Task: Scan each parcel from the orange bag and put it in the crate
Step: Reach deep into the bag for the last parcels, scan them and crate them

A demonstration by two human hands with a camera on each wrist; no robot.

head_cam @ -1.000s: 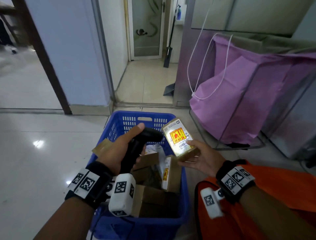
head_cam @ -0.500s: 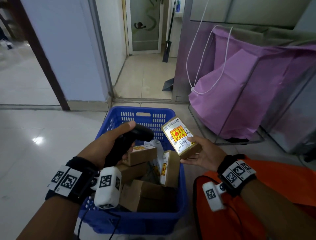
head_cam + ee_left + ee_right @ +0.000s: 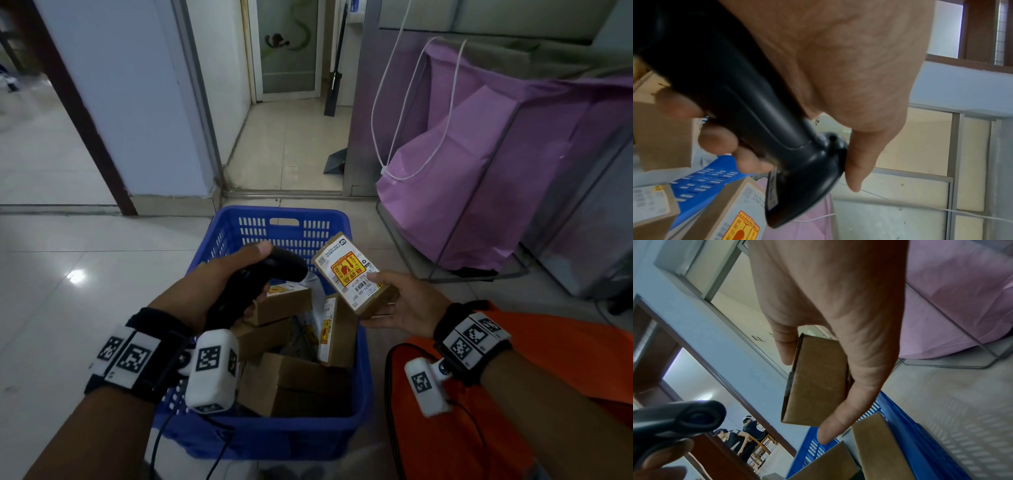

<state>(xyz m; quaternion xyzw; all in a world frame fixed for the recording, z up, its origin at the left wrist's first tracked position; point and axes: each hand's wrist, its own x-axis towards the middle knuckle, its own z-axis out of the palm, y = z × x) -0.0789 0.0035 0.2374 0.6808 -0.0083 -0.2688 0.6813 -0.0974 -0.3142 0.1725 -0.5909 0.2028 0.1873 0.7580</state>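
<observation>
My right hand (image 3: 397, 303) holds a small brown parcel (image 3: 354, 274) with a white and yellow label facing up, above the right rim of the blue crate (image 3: 291, 438). The right wrist view shows thumb and fingers pinching the parcel (image 3: 818, 382) from both sides. My left hand (image 3: 219, 287) grips a black handheld scanner (image 3: 263, 274), its head pointing right at the parcel's label, over the crate. The scanner (image 3: 760, 116) fills the left wrist view. Several brown parcels (image 3: 294, 383) lie inside the crate. The orange bag (image 3: 479, 428) sits at lower right under my right forearm.
A purple bag on a wire frame (image 3: 479, 171) stands to the right behind the crate. A white cord (image 3: 394, 102) hangs over it. A doorway (image 3: 291, 137) opens straight beyond the crate. Glossy tiled floor (image 3: 68, 291) spreads to the left.
My left hand with the scanner has dropped lower and drawn back a little from the parcel. The bright scan light on the label has gone. The right hand still holds the parcel in place.
</observation>
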